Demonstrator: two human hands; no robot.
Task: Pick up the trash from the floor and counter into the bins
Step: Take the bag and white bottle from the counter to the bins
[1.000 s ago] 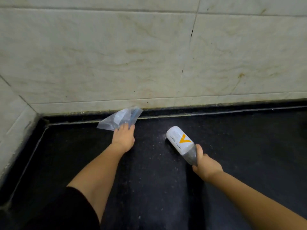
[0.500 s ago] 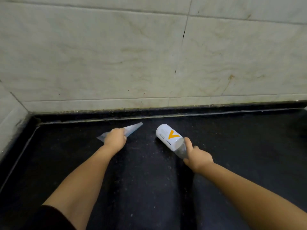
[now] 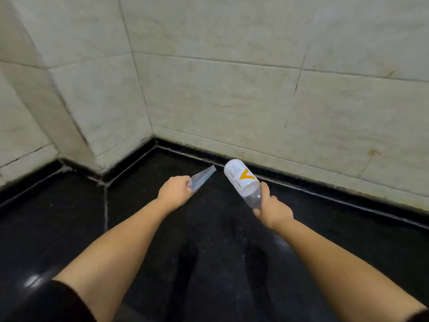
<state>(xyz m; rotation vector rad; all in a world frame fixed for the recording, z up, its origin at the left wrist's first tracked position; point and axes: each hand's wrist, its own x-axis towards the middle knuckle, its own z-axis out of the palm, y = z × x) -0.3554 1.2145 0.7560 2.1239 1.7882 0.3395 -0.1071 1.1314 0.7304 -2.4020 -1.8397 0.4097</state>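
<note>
Beyond both sets of fingers, pale tiled walls (image 3: 232,101) meet at a corner above the glossy black floor (image 3: 220,263). The right hand (image 3: 271,211) is clamped on the clear end of a plastic bottle (image 3: 243,182), whose white, orange-marked body angles up past the thumb. The left hand (image 3: 175,189) is closed on a flat wrapper (image 3: 201,178), perhaps clear plastic, jutting from the fingers toward the bottle.

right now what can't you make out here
Head view only:
- Neck and cap of the bottle: covered by the right hand.
- Small print on its label: too small to read.
- Lower part of the wrapper: inside the left hand.
- Bins: outside the frame.
</note>
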